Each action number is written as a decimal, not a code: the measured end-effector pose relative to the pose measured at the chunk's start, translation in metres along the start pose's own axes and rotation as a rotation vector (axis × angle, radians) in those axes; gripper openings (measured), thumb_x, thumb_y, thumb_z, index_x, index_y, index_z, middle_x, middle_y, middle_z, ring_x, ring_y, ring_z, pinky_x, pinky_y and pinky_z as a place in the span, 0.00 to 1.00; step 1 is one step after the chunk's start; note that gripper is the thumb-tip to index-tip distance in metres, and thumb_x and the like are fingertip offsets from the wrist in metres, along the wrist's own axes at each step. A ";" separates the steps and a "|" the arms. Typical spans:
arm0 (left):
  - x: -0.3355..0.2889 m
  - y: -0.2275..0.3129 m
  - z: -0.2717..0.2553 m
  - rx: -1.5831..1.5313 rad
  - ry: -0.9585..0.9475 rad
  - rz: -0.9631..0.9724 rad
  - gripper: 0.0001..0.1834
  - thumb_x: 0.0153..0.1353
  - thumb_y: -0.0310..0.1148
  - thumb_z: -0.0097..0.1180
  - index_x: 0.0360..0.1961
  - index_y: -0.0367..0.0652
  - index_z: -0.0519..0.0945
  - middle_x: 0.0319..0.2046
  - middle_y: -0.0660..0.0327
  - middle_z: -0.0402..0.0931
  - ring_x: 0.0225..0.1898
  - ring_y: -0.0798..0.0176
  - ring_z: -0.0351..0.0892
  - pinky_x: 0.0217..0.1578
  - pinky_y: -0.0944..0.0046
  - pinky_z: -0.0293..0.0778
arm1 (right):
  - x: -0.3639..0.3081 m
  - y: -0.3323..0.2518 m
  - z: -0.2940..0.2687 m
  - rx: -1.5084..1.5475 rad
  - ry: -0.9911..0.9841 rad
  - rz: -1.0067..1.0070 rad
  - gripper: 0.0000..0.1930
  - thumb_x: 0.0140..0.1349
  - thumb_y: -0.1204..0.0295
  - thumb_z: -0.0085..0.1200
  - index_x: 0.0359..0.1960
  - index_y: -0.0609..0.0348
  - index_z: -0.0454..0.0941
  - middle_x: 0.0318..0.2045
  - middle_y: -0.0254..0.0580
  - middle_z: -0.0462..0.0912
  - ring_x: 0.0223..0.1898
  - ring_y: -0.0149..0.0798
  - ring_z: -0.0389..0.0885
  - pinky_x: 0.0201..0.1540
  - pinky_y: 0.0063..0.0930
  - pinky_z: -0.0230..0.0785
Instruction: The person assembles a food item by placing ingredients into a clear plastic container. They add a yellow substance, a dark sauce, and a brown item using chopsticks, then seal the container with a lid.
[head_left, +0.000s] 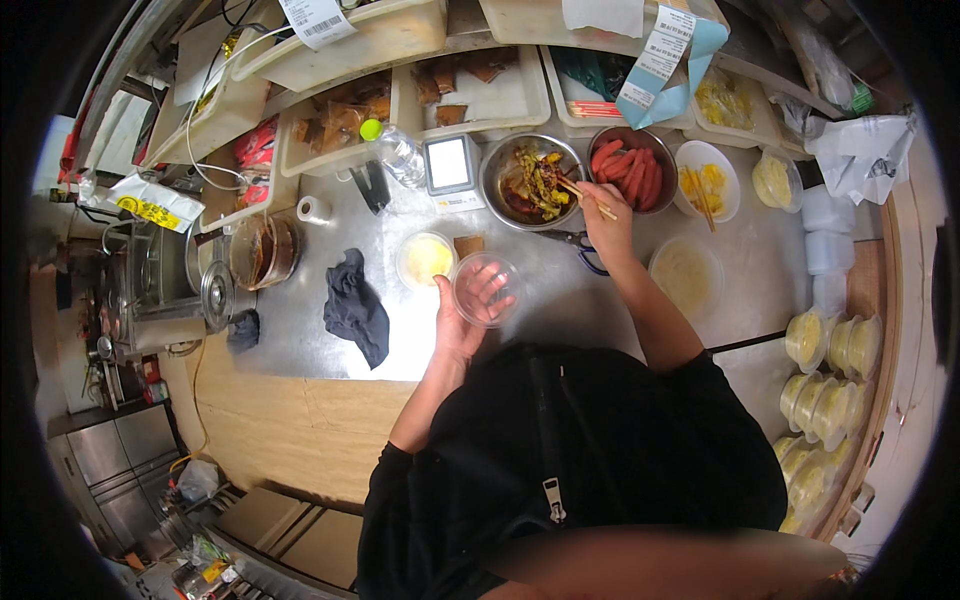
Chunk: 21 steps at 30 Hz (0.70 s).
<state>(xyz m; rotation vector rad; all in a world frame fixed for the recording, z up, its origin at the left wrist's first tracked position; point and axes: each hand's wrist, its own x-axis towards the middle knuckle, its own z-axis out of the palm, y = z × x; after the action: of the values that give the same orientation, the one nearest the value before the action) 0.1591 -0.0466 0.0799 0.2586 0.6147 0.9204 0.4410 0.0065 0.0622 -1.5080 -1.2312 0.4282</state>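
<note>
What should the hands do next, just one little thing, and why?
I'd probably lift some greenish food with the chopsticks. The right hand has their tips at that food in the metal bowl, and the left hand holds a clear round plastic container with no food to be seen in it.

1 wide head-worn fisheye view, downward at near range over hands (609, 230) and worktop (560, 290)
</note>
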 end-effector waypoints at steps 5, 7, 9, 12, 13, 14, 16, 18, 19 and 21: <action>0.002 -0.002 0.001 0.005 0.001 -0.015 0.39 0.63 0.69 0.32 0.57 0.46 0.67 0.56 0.53 0.71 0.56 0.53 0.73 0.52 0.44 0.73 | 0.004 0.016 0.027 0.134 0.026 0.112 0.09 0.58 0.77 0.54 0.39 0.60 0.84 0.30 0.43 0.80 0.32 0.39 0.80 0.38 0.27 0.71; 0.001 -0.003 0.002 0.021 0.005 -0.019 0.39 0.62 0.69 0.32 0.58 0.46 0.67 0.56 0.53 0.72 0.56 0.53 0.73 0.52 0.43 0.73 | 0.003 0.019 0.031 0.008 0.009 0.063 0.08 0.57 0.77 0.56 0.38 0.60 0.84 0.29 0.42 0.80 0.32 0.39 0.80 0.37 0.28 0.71; 0.000 0.000 0.002 0.017 0.000 -0.012 0.39 0.62 0.69 0.32 0.58 0.46 0.67 0.56 0.53 0.72 0.56 0.53 0.73 0.52 0.43 0.72 | 0.006 0.020 0.029 0.179 0.045 0.159 0.08 0.60 0.76 0.57 0.39 0.66 0.82 0.31 0.41 0.82 0.33 0.37 0.82 0.37 0.26 0.76; 0.000 0.002 0.002 0.004 -0.001 0.002 0.40 0.62 0.70 0.32 0.58 0.46 0.67 0.56 0.54 0.72 0.56 0.53 0.73 0.52 0.43 0.72 | 0.009 0.018 0.021 0.570 0.111 0.442 0.10 0.63 0.75 0.55 0.41 0.72 0.80 0.37 0.46 0.82 0.37 0.37 0.83 0.39 0.26 0.82; 0.000 0.003 0.002 0.003 0.024 0.000 0.40 0.62 0.70 0.32 0.58 0.46 0.67 0.56 0.54 0.72 0.56 0.53 0.73 0.52 0.43 0.72 | 0.010 0.018 0.019 0.640 0.133 0.478 0.10 0.63 0.75 0.55 0.42 0.72 0.79 0.38 0.48 0.82 0.37 0.38 0.84 0.39 0.27 0.82; 0.001 0.003 0.003 -0.005 -0.001 0.016 0.40 0.62 0.70 0.31 0.57 0.47 0.67 0.57 0.53 0.71 0.56 0.53 0.73 0.53 0.43 0.72 | 0.010 0.017 0.015 0.715 0.159 0.511 0.11 0.63 0.75 0.55 0.42 0.73 0.79 0.38 0.49 0.82 0.37 0.39 0.84 0.40 0.28 0.82; 0.003 0.004 0.005 -0.013 -0.007 0.037 0.40 0.61 0.70 0.31 0.57 0.47 0.67 0.58 0.53 0.71 0.56 0.53 0.72 0.54 0.43 0.71 | 0.011 0.013 0.008 0.827 0.201 0.563 0.13 0.64 0.74 0.55 0.44 0.75 0.76 0.40 0.54 0.80 0.38 0.45 0.84 0.45 0.36 0.82; 0.008 0.005 0.008 -0.030 0.003 0.035 0.40 0.61 0.71 0.32 0.56 0.47 0.68 0.58 0.53 0.70 0.57 0.52 0.71 0.55 0.43 0.69 | 0.013 0.007 0.000 0.944 0.189 0.572 0.14 0.64 0.74 0.54 0.45 0.76 0.74 0.40 0.55 0.80 0.40 0.48 0.84 0.48 0.38 0.80; 0.011 0.005 0.010 -0.043 -0.013 0.042 0.40 0.61 0.71 0.32 0.55 0.47 0.68 0.58 0.53 0.70 0.57 0.52 0.71 0.56 0.43 0.69 | 0.014 0.002 -0.005 0.984 0.205 0.608 0.15 0.64 0.73 0.54 0.46 0.76 0.73 0.40 0.55 0.80 0.40 0.49 0.83 0.49 0.39 0.79; 0.022 0.007 0.014 -0.036 -0.016 0.050 0.40 0.61 0.71 0.32 0.56 0.47 0.68 0.58 0.53 0.71 0.58 0.51 0.71 0.58 0.43 0.66 | 0.017 -0.013 -0.015 1.019 0.162 0.561 0.16 0.65 0.73 0.54 0.46 0.77 0.72 0.41 0.57 0.80 0.44 0.52 0.83 0.52 0.41 0.78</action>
<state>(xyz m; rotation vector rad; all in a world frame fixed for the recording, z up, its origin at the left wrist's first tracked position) 0.1730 -0.0240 0.0863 0.2497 0.5783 0.9755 0.4535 0.0114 0.0845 -0.9153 -0.2963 1.0813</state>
